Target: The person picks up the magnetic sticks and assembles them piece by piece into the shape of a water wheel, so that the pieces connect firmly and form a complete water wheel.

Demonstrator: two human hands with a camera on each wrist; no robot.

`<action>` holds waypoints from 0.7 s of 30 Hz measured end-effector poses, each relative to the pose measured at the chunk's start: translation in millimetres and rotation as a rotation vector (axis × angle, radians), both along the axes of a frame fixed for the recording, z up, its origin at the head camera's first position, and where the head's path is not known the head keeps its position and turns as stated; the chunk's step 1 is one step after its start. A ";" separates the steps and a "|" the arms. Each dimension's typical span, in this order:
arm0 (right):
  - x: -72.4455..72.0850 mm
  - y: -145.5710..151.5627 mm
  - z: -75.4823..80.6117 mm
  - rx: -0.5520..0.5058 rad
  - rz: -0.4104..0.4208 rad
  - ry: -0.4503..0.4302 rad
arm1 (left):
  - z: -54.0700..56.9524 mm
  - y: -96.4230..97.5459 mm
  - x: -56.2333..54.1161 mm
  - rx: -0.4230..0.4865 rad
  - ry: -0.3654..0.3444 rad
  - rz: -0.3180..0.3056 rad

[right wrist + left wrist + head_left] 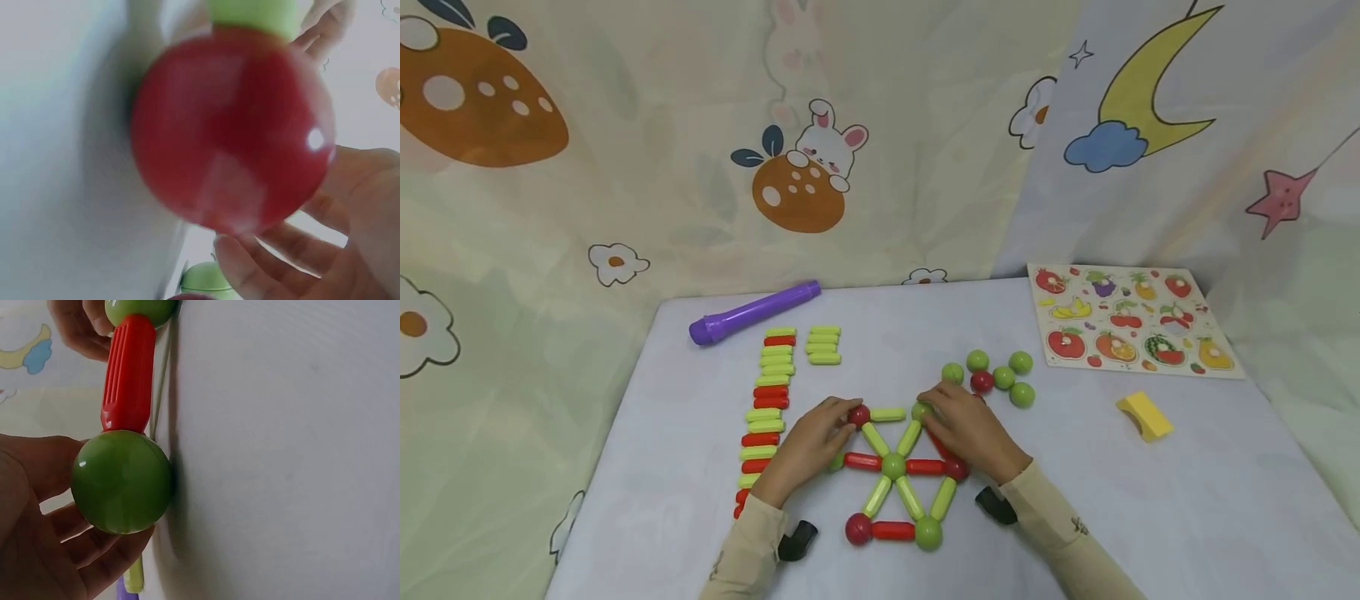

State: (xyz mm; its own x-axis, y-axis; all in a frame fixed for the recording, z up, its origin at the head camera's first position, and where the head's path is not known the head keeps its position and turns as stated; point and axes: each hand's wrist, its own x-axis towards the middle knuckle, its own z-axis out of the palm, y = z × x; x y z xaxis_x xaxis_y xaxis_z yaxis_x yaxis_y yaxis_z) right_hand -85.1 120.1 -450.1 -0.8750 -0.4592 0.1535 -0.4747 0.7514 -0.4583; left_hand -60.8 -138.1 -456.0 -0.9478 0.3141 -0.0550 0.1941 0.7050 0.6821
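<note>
On the table lies a flat wheel of balls and rods, with a green hub ball (892, 465) and rods spreading out from it. My left hand (808, 443) pinches the red ball (859, 415) at the wheel's upper left. A green ball (122, 481) at the left corner sits in front of that hand's palm in the left wrist view. Across a light green rod (888, 414), my right hand (976, 429) grips the upper-right green ball (921, 411). Under its wrist are a red rod (937, 444) and a red ball (234, 134), large in the right wrist view.
A column of red and light green rods (767, 402) runs along the left, with a small stack of green rods (824, 345) beside it. Loose balls (1003, 377) lie beyond my right hand. Around them are a purple microphone-shaped toy (756, 313), fruit board (1135, 321) and yellow block (1145, 416).
</note>
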 end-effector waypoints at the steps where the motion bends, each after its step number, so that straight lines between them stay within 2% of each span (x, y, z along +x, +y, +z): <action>1: 1.8 0.4 0.4 -0.008 0.000 -0.006 | -0.1 -0.1 0.5 -0.001 0.000 0.002; 8: 5.3 -1.2 -1.8 -0.080 0.003 -0.069 | -2.1 0.4 6.0 0.003 0.003 0.013; 17: 6.3 -0.9 -1.8 -0.087 0.022 -0.085 | -4.0 0.4 13.0 0.010 0.034 0.011; 21: 9.7 2.7 -2.3 -0.124 0.031 -0.110 | -0.8 -7.2 17.4 -0.019 0.050 0.046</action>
State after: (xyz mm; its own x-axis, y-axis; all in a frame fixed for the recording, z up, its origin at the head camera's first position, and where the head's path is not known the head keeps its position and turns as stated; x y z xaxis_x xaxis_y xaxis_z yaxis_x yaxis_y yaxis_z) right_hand -75.4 122.7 -452.5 -0.8755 -0.4694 0.1147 -0.4385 0.6719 -0.5969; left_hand -43.4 -145.3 -456.8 -0.9629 0.2695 -0.0126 0.1948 0.7269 0.6586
